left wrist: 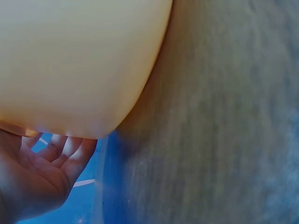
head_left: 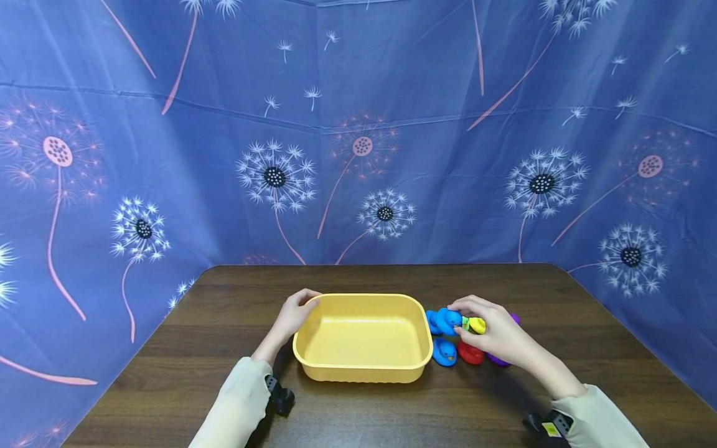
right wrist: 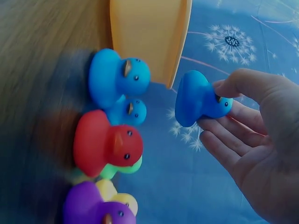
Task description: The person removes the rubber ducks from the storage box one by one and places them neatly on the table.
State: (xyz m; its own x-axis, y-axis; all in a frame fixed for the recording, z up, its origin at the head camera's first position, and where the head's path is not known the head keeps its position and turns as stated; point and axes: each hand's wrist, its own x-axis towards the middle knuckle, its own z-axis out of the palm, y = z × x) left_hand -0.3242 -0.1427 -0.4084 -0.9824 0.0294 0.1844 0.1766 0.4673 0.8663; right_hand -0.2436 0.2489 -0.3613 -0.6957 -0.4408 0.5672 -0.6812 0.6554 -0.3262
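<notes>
My left hand (head_left: pixel 290 318) holds the left rear corner of a yellow plastic bin (head_left: pixel 364 373), thumb on the rim and fingers behind the wall. The bin stands on the table with no contents visible. My right hand (head_left: pixel 495 330) pinches a blue rubber duck (right wrist: pixel 190 100) between thumb and fingers. In the right wrist view this duck is raised off the table, just beyond the bin's right wall. Below it stand another blue duck (head_left: pixel 444 353), a further blue duck (right wrist: pixel 134 111) partly hidden, and a red duck (head_left: pixel 470 353).
Beside the red duck are a yellow duck (head_left: pixel 478 325), a green duck (right wrist: pixel 133 167) largely covered, and purple ducks, one (right wrist: pixel 83 205) at the near side. The brown wooden table (head_left: pixel 358 410) ends at a blue dandelion-print cloth (head_left: pixel 437 149) hanging behind.
</notes>
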